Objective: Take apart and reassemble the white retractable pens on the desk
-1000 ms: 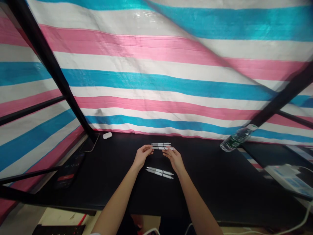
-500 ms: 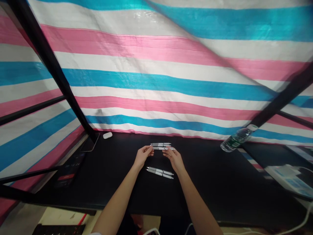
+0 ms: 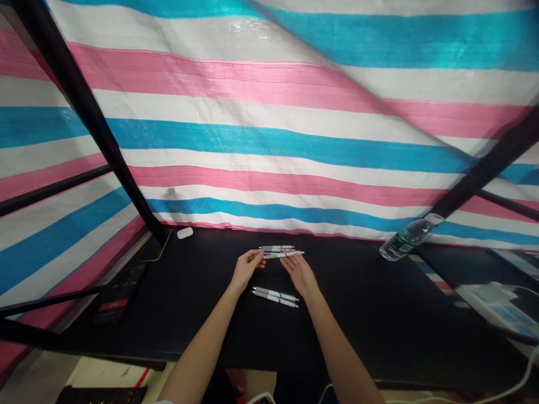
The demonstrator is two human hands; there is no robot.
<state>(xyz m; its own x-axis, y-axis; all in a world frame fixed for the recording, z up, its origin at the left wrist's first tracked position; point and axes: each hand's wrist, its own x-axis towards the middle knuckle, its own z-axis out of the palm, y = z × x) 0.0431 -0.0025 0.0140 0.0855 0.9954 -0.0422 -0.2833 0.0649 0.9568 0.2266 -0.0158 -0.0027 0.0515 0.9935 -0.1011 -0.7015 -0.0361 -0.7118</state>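
My left hand (image 3: 245,267) pinches the left end of a white pen (image 3: 283,255) and holds it level just above the black table (image 3: 379,314). Just under the pen's middle is my right hand (image 3: 298,271), its fingers loosely curled and holding nothing that I can see. Another white pen (image 3: 275,247) lies on the table just beyond the held one. Two more white pens (image 3: 274,296) lie side by side between my wrists, nearer to me.
A plastic water bottle (image 3: 406,238) lies tilted at the back right. A white earbud case (image 3: 185,233) and a phone (image 3: 154,247) sit at the back left, a dark device (image 3: 115,294) nearer. Striped tarp hangs behind. A black pole (image 3: 88,118) slants at left.
My right hand has drawn back off the held pen's right end, which now shows in full. My left hand keeps its pinch in the same spot.
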